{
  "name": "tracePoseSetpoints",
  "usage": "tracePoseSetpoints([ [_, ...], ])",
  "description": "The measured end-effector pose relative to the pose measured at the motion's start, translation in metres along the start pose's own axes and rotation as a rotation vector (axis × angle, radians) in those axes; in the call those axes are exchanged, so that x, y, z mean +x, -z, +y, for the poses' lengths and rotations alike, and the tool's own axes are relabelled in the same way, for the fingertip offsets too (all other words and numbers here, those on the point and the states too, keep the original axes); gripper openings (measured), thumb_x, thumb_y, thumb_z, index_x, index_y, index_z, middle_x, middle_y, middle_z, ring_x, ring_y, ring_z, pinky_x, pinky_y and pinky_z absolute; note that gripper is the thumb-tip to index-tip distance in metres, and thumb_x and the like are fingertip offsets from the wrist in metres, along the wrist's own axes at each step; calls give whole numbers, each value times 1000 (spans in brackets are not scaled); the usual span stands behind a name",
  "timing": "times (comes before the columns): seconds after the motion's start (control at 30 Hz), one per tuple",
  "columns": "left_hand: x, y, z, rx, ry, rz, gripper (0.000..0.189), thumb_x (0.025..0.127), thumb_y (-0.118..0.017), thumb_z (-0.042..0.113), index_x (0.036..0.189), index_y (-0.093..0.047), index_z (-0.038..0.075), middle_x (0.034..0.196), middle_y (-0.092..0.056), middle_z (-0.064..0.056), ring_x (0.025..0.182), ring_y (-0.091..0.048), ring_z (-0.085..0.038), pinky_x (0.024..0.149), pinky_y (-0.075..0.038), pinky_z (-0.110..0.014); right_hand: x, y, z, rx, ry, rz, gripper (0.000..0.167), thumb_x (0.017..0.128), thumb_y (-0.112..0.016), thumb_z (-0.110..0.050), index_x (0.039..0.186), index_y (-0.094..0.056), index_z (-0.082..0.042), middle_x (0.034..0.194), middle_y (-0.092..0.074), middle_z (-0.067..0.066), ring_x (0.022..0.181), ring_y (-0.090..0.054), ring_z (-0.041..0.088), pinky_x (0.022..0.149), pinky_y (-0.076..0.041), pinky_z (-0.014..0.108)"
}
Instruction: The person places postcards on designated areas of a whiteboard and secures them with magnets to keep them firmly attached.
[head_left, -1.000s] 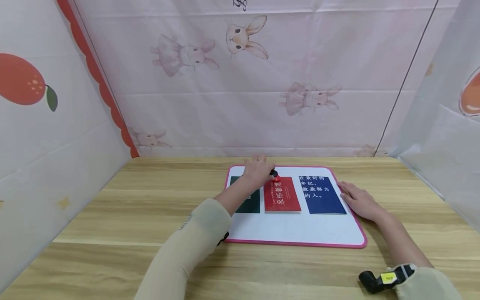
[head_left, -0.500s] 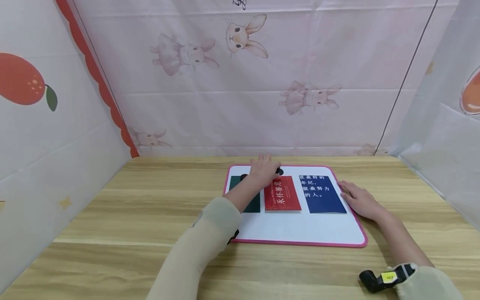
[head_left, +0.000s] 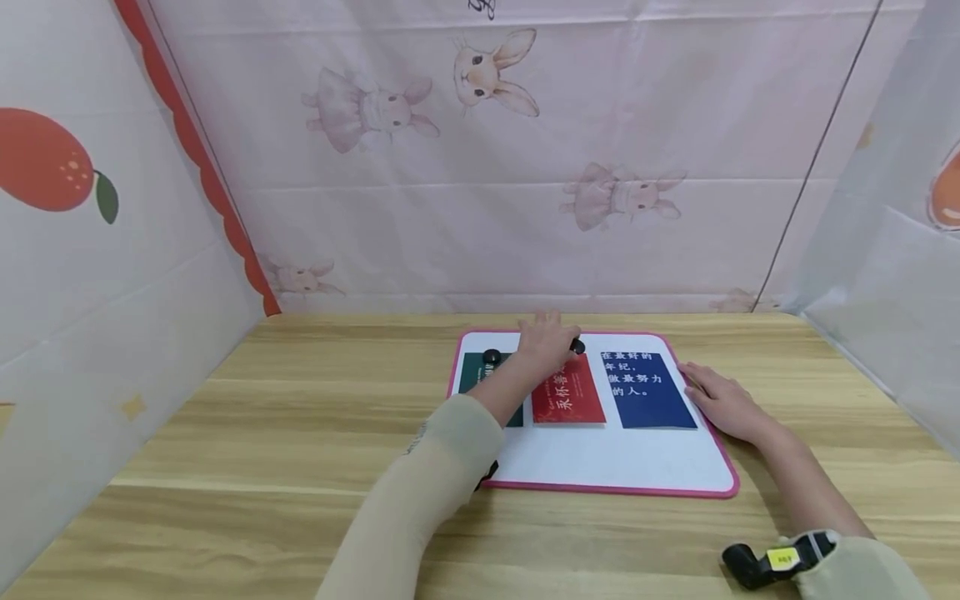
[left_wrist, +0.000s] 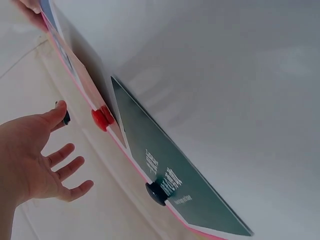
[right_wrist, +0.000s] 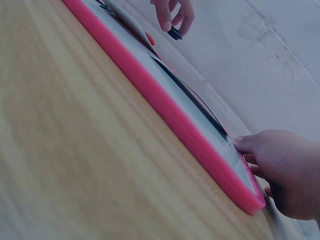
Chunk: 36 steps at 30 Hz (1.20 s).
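A pink-edged whiteboard (head_left: 592, 457) lies on the table with a green card (left_wrist: 175, 165), a red card (head_left: 573, 402) and a blue card (head_left: 654, 407) side by side. One black magnet (head_left: 491, 357) sits at the green card's top edge, and a red magnet (left_wrist: 101, 119) at the red card's. Raised over the top of the red card, my left hand (head_left: 546, 342) pinches another black round magnet (head_left: 577, 345) between thumb and finger; its other fingers are spread. My right hand (head_left: 726, 405) holds the board's right edge, thumb on the rim beside the blue card.
The wooden table (head_left: 247, 467) surrounds the board. Behind it hangs a pale rabbit-print curtain (head_left: 420, 233), close to the board's far edge. A black wrist camera (head_left: 765, 562) is strapped to my right wrist.
My left hand has moved right across the red card with the black magnet, uncovering the magnet on the green card. My right hand has stayed at the board's edge.
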<state>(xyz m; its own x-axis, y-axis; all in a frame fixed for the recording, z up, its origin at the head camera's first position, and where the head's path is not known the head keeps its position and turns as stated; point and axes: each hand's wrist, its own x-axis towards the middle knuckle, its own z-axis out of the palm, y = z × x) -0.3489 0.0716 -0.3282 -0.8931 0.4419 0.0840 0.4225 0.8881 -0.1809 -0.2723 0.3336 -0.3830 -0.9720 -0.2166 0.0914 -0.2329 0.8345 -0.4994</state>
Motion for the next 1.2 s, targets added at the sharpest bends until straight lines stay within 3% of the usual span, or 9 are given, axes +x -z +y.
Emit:
tracePoseSetpoints([
  [0.47, 6, -1, 15, -23, -11, -16, 48, 88, -52, 49, 133, -48, 33, 130, -41, -4, 118, -36, -22, 94, -36, -48, 0, 0, 0, -8, 14, 8, 48, 98, -40, -17, 136, -31, 10, 136, -26, 36, 124, -19, 53, 97, -13, 64],
  [1.2, 20, 2, 44, -3, 14, -50, 51, 83, -57, 53, 130, -50, 34, 116, -45, -1, 110, -36, -18, 92, -37, -42, -1, 0, -2, -5, 14, 14, 48, 97, -41, -17, 136, -31, 11, 135, -26, 36, 124, -19, 53, 97, -13, 64],
])
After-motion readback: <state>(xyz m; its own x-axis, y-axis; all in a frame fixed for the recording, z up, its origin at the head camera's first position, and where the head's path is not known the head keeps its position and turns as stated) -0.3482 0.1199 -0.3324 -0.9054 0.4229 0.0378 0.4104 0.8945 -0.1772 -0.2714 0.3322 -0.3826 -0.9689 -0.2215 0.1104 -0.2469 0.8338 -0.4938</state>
